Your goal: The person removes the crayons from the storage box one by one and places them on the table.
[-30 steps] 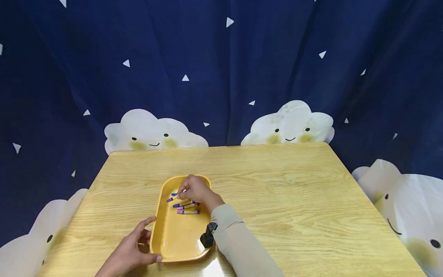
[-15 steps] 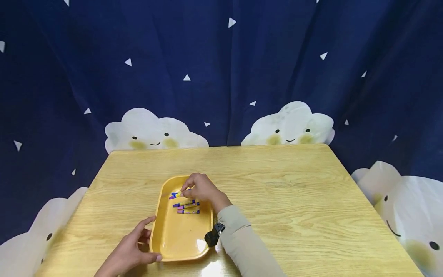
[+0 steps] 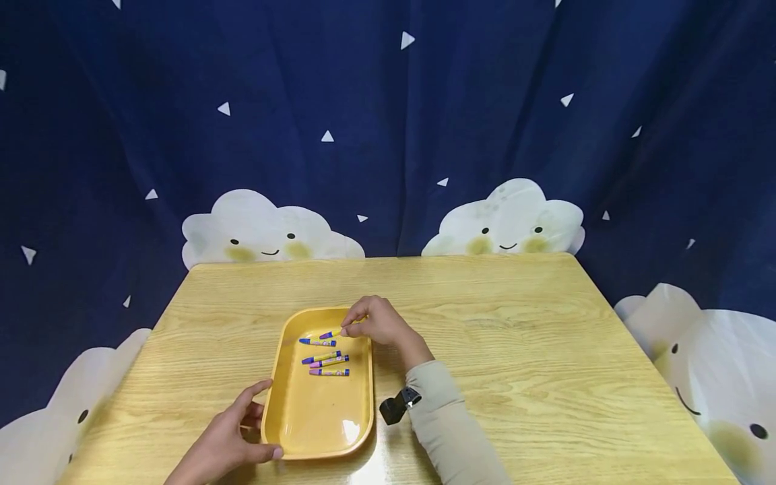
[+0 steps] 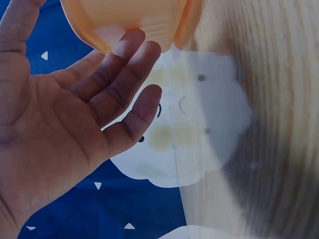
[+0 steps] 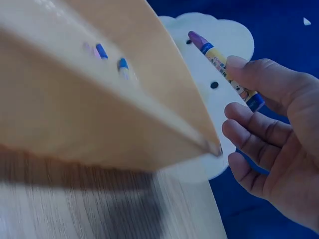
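My right hand [image 3: 383, 325] pinches a crayon [image 5: 222, 64] between thumb and fingers, above the far right edge of the yellow tray [image 3: 318, 414]. This crayon has a purple tip, a yellow printed wrapper and dark blue bands. Inside the tray lie several more crayons: a blue one [image 3: 318, 342] at the back, and a group with blue and pink tips in front of it, including a pink one [image 3: 329, 372]. My left hand [image 3: 227, 434] touches the tray's left side and near corner with spread fingers and thumb, the other fingers relaxed in the left wrist view.
The tray stands on a light wooden table [image 3: 515, 350], left of its middle. Bare wood shows to the right and behind the tray. A dark blue curtain [image 3: 388, 101] with white clouds hangs behind the table. A black camera [image 3: 397, 406] sits on the right wrist.
My right hand has lifted the purple-tipped crayon from among the others and moved right, toward the tray's right rim. The blue crayon at the back is now uncovered. My left hand stays put.
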`<state>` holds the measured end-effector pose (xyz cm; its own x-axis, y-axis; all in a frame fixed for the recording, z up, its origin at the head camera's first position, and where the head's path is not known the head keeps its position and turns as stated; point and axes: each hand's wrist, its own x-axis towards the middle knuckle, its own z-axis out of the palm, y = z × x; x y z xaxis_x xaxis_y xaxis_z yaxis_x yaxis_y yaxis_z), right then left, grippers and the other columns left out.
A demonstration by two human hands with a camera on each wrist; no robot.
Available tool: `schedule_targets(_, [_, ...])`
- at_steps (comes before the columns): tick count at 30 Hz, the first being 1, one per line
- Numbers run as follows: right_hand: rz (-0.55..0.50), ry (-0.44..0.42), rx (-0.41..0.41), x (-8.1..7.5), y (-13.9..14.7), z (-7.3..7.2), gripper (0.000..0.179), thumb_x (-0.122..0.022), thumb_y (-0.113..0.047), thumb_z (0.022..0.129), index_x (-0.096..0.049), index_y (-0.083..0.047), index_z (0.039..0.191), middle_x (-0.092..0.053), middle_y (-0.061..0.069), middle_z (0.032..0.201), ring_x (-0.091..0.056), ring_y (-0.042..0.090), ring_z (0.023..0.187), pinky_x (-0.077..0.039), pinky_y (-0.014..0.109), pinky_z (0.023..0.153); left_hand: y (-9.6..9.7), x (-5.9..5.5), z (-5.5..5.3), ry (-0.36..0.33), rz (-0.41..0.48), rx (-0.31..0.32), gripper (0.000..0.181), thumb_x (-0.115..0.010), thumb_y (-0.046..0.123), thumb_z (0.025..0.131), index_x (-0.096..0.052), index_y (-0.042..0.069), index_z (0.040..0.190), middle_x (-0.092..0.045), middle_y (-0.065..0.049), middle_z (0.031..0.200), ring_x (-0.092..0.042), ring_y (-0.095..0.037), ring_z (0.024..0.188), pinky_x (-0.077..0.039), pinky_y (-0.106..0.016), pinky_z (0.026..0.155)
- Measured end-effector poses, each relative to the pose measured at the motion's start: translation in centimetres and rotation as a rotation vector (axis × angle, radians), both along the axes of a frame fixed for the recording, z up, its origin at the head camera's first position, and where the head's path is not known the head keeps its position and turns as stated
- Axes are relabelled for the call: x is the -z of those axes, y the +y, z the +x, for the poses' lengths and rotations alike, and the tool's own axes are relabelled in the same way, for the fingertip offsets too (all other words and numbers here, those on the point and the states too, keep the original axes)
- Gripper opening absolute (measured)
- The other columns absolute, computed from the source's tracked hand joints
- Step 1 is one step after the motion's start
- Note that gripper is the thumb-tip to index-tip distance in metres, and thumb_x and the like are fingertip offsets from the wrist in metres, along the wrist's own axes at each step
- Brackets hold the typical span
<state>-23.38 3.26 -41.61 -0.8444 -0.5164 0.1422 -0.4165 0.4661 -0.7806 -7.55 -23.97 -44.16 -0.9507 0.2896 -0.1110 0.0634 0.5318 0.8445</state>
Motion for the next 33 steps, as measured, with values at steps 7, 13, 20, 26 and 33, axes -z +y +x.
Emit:
schedule_targets(7, [-0.047,-0.026,0.063,0.4,2.2,-0.4,0.005,-0.078,-0.010,0.074,-0.074,-0.010,0.078,-0.064,-0.004,0.088,-0.056,0.014,0.090,-0.045,0.031,0.080,0.1,-0.2,0.0,-0.028,-0.009,-0.015,0.098,-0.088,0.022,0.061,-0.030,0.004,0.138,-0.058,-0.007,0.094,-0.056,-0.018,0.083,-0.048,-0.030,0.072])
schedule_targets(13, [-0.117,-0.084,0.129,1.2,3.7,-1.0,0.006,-0.077,-0.008,0.075,-0.074,-0.008,0.081,-0.064,-0.001,0.088,-0.055,0.015,0.083,-0.046,0.029,0.069,0.0,-0.1,0.1,0.000,-0.013,-0.021,0.099,-0.088,0.023,0.060,-0.031,0.004,0.138,-0.059,-0.008,0.095,-0.057,-0.020,0.085,-0.049,-0.030,0.073])
schedule_targets(20, [-0.159,-0.110,0.208,1.9,6.0,-1.3,0.007,-0.075,-0.005,0.076,-0.074,-0.003,0.083,-0.064,0.005,0.090,-0.056,0.021,0.087,-0.046,0.033,0.072,0.0,0.1,0.0,-0.015,-0.008,-0.030,0.099,-0.089,0.023,0.058,-0.033,0.006,0.138,-0.057,-0.009,0.094,-0.056,-0.024,0.086,-0.048,-0.030,0.072])
schedule_targets(26, [-0.198,-0.112,0.228,3.3,7.8,-1.7,0.011,-0.074,-0.005,0.078,-0.072,0.002,0.086,-0.063,0.012,0.093,-0.057,0.026,0.088,-0.046,0.036,0.074,0.0,0.0,0.0,-0.023,-0.011,-0.040,0.099,-0.089,0.023,0.058,-0.033,0.007,0.138,-0.056,-0.009,0.095,-0.055,-0.024,0.087,-0.047,-0.030,0.071])
schedule_targets(33, [-0.163,-0.158,0.346,5.9,9.4,-2.6,0.007,-0.075,-0.007,0.077,-0.074,-0.003,0.083,-0.060,0.006,0.090,-0.059,0.018,0.077,-0.047,0.030,0.066,0.1,-0.1,0.2,0.000,-0.042,-0.044,0.098,-0.089,0.025,0.058,-0.034,0.006,0.137,-0.058,-0.006,0.095,-0.055,-0.021,0.086,-0.045,-0.032,0.073])
